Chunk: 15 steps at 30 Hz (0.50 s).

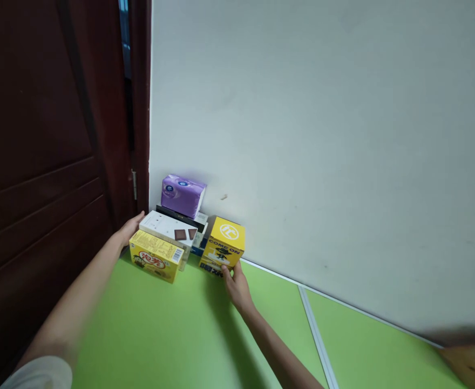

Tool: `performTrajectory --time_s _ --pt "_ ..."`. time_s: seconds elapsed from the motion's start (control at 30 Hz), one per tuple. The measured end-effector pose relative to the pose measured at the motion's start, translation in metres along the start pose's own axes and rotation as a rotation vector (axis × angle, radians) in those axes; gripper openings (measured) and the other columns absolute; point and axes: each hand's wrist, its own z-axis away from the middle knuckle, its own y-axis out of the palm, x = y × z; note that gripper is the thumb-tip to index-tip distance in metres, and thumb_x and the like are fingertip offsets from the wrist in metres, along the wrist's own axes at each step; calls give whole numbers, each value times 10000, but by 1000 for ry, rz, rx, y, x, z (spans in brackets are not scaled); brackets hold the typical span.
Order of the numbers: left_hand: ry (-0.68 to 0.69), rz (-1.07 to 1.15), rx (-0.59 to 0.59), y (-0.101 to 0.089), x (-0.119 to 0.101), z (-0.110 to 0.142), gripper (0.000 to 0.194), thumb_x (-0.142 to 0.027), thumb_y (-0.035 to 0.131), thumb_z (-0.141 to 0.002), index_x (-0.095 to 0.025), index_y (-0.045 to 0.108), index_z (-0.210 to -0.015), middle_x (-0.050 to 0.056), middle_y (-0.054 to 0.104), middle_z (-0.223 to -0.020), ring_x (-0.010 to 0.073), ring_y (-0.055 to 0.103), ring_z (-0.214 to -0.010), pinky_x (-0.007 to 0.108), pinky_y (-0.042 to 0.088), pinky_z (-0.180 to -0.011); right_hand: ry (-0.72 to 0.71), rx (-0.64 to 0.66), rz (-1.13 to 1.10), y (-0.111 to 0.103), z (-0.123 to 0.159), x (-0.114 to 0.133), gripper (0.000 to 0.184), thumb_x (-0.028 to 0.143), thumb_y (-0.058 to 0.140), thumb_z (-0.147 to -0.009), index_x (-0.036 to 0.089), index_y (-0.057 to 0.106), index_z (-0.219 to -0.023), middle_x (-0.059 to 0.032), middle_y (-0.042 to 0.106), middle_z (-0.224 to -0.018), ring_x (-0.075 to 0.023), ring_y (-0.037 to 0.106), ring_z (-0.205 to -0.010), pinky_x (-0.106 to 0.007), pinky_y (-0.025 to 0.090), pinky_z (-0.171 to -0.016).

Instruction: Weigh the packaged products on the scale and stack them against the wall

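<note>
- At nine o'clock of the white box, our left hand [132,228] lies with its grip open and fingers extended along the left end of the pile; we cannot tell how firmly it presses. A flat palm should brace the pile better than a pinch.
- The yellow box with the barcode [152,259] sits at seven o'clock of the white box [162,224], close beside it.
- At one o'clock are the purple tissue pack [183,197] and, just below it, a dark flat item [181,218]; we do best not to jostle them.
- At three o'clock is the "COME ON" box [226,246], near the wall [322,135], above the green surface [160,335]; whether its base touches is unclear.
- Our right hand [238,286] has its grip closed on that box's lower right corner, thumb in front. Light, even pressure should hold it level.
</note>
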Motion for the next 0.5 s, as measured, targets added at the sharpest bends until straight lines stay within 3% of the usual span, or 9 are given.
performTrajectory --time_s 0.13,0.37,0.5 --pt "-60 16 23 1 0 0 466 -437 424 -873 -106 604 -1147 123 747 -844 305 712 -762 423 558 -697 12 7 13 1 0 5 505 419 451 -798 189 447 -1248 -112 635 -1182 -306 605 -1043 -436 487 -860" --pt "-119 7 31 4 -1 5 470 -444 498 -831 -79 636 -1093 135 747 -809 335 704 -786 447 560 -690 -19 31 5 0 0 5 489 431 444 -806 185 470 -1227 -117 625 -1198 -304 585 -1074 -437 465 -896" --pt "-84 5 24 5 1 6 418 -388 543 -812 -79 646 -1074 129 749 -815 324 709 -760 429 571 -667 -25 16 2 3 3 2 491 438 442 -808 175 470 -1222 -126 612 -1213 -304 569 -1092 -448 447 -922"
